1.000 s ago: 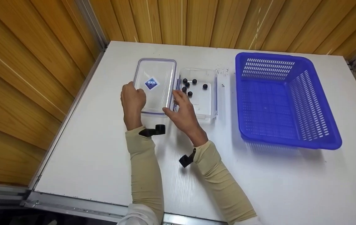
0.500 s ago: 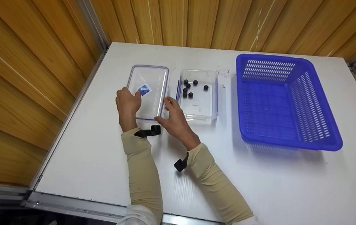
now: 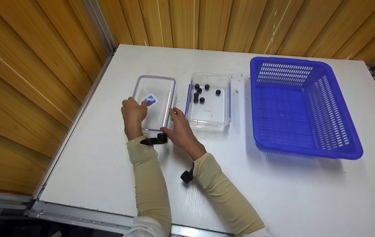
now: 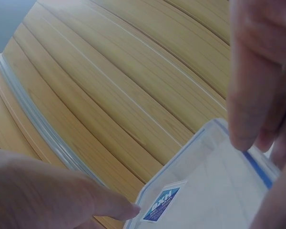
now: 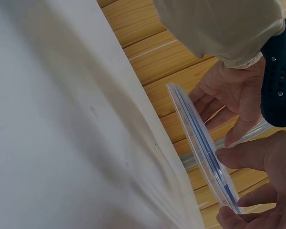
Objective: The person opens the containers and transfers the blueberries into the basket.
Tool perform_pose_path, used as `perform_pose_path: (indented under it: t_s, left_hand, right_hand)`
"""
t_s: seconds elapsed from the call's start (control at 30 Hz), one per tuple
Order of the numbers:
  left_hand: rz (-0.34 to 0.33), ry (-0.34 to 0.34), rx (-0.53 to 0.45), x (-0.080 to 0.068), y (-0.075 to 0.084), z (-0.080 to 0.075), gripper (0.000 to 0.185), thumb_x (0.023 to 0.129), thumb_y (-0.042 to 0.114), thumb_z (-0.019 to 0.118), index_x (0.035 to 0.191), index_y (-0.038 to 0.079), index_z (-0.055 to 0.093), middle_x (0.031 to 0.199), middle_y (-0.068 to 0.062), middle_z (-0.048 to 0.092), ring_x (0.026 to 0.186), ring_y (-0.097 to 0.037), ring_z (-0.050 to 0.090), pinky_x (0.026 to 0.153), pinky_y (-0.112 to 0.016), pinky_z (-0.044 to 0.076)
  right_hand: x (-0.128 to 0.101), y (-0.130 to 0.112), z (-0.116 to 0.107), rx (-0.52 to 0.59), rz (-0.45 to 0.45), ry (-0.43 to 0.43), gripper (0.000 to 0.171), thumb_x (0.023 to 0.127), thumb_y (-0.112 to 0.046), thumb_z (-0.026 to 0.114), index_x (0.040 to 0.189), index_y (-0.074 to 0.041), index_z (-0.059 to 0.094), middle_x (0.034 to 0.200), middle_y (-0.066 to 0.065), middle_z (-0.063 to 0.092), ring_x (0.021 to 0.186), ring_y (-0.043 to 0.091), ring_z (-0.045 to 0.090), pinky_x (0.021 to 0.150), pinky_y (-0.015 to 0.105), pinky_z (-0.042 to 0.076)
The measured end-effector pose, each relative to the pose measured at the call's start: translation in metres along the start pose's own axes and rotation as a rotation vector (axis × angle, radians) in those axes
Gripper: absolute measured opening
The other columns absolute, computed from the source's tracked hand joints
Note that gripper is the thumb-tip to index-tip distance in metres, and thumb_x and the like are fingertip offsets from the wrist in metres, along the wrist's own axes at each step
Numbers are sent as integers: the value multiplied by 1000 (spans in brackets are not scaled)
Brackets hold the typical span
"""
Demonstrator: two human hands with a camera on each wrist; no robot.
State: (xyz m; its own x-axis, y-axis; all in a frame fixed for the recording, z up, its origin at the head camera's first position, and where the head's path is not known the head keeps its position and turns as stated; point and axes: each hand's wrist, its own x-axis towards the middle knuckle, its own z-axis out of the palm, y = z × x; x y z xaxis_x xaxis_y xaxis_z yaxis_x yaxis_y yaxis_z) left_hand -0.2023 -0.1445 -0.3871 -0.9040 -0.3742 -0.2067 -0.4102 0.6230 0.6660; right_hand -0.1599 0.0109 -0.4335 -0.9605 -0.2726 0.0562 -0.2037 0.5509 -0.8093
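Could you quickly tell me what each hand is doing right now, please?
Left hand: holding the clear lid by its left edge.
Right hand: holding the same lid's right edge.

In the head view, the left hand (image 3: 134, 113) and right hand (image 3: 179, 128) cover the near corners of the clear lid (image 3: 154, 98). The label (image 3: 150, 100) print is too small to read. Both wrist views cut off the lid, and the desk (image 5: 62, 143) looks blurred.

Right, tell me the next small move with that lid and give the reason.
Probably lower the lid flat onto the table. Both the left hand and the right hand grip its edges, and the right wrist view shows it held clear of the surface, beside the open box of black balls.
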Motion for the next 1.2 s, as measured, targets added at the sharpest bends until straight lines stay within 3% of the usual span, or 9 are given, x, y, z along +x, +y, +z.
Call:
perform_pose_path:
  t_s: [0.43,0.73,0.97,1.2]
  left_hand:
    - [-19,-32,17,7,-18,14,53,96,23,49,137,-10,42,134,-27,45,126,-38,45,106,-46,38]
    - [-25,-41,7,10,-28,27,58,93,24,56,138,-9,40,135,-27,43,128,-38,43,108,-47,36]
    - [9,-16,2,12,-32,32,62,89,21,63,138,-10,39,138,-27,42,131,-39,37,111,-45,31]
    - [32,17,29,13,-35,35,61,88,20,64,137,-9,40,138,-26,42,130,-40,36,110,-45,30]
  right_hand:
    - [1,14,15,-6,27,-17,71,85,-14,71,145,2,37,147,23,36,135,35,37,112,41,31]
    - [3,23,20,-21,49,-67,69,86,-14,69,144,3,36,148,22,35,138,32,34,114,38,28]
    - [4,22,21,-32,78,-70,70,88,-16,68,147,1,33,151,20,31,141,31,30,115,38,26]
    - [5,25,22,-53,51,-56,70,87,-16,68,145,5,34,150,24,32,140,35,31,115,39,27]
